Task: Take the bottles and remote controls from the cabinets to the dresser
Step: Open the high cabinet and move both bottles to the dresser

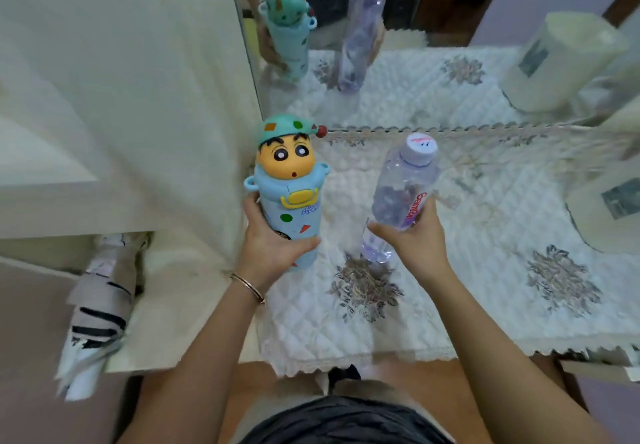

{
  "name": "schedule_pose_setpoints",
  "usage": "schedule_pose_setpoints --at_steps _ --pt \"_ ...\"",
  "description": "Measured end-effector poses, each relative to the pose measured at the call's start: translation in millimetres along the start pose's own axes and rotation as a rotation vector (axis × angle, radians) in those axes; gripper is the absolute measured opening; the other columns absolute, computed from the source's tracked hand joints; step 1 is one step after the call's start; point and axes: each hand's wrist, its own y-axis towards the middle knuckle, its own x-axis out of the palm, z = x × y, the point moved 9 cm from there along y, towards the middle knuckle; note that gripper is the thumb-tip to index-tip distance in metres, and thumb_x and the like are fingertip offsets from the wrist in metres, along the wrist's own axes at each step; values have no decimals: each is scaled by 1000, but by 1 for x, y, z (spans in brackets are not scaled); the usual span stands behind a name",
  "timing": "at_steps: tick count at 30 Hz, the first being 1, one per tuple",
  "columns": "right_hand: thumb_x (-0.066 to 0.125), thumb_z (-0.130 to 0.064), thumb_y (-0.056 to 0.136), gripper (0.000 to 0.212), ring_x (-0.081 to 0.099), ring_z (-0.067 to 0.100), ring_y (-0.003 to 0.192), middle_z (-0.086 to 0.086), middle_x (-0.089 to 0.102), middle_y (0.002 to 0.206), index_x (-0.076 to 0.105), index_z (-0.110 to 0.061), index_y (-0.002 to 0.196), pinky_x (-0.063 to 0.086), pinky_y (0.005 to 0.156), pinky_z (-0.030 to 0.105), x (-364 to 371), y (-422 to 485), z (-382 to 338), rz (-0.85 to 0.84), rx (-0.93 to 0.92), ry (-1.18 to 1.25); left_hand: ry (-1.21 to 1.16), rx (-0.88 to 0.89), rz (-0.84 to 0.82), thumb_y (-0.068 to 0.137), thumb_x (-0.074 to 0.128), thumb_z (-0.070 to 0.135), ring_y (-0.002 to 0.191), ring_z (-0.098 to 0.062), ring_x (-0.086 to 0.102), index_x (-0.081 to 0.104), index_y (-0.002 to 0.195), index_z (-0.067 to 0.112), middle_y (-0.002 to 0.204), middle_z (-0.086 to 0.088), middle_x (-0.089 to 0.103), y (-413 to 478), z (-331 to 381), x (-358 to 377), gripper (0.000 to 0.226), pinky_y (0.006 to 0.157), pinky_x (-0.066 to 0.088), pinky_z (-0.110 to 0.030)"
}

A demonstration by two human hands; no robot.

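Note:
My left hand (273,235) grips a light blue cartoon bottle (289,180) with a yellow face and a green cap. It stands upright at the left end of the dresser (485,270), which is covered by a white quilted floral cloth. My right hand (412,235) holds a clear plastic water bottle (401,194) with a white cap, tilted slightly to the right, its base on or just above the cloth. Both bottles and both hands show again in the mirror (415,27) behind the dresser.
A cream cylindrical container (609,215) stands on the dresser at the right edge, doubled in the mirror. A cream curtain (121,97) hangs at the left. A striped folded umbrella (97,312) leans below it. The dresser's front edge is near my body.

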Motion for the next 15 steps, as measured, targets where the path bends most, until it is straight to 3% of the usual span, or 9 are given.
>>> schedule_pose_setpoints --at_steps 3,6,9,10,11,13,15 --pt "80 -9 68 53 54 -1 78 -23 52 87 42 -22 102 42 62 0 9 9 -3 37 -2 0 3 4 -42 56 81 -10 80 23 56 29 111 13 100 17 53 19 -11 16 80 70 49 -2" --pt "81 -6 66 60 54 -7 80 -21 54 92 39 -27 105 41 66 -3 19 12 -3 40 -18 3 -9 -41 -72 51 85 2 83 20 58 32 115 16 102 19 55 27 -27 28 84 76 52 -10" --pt "82 -5 63 63 59 21 91 7 60 104 44 -24 109 49 83 23 26 14 3 43 -23 27 20 -87 -75 46 87 14 89 4 61 37 117 12 100 17 59 28 -43 34 87 75 51 -9" --pt "83 -7 62 65 60 22 92 10 60 107 44 -24 111 49 82 22 28 14 5 31 -27 36 43 -88 -76 48 88 13 89 0 61 39 119 10 100 15 59 28 -46 34 87 71 49 -4" --pt "84 -12 61 67 60 14 91 5 59 108 44 -26 112 49 78 13 30 15 7 10 -32 32 60 -82 -74 49 89 12 89 -1 61 40 121 9 101 11 61 29 -47 34 87 69 48 0" --pt "82 -22 59 70 58 -4 92 -2 59 112 43 -23 116 43 69 -1 32 15 12 -26 -29 4 73 -66 -79 51 89 14 88 9 61 44 123 7 106 6 63 28 -47 32 85 68 46 1" --pt "83 -23 61 74 57 -12 90 -2 61 114 43 -15 123 41 67 -4 31 16 19 -52 -13 -13 81 -43 -114 51 89 15 88 17 60 48 121 3 109 1 65 28 -47 32 82 71 46 1"
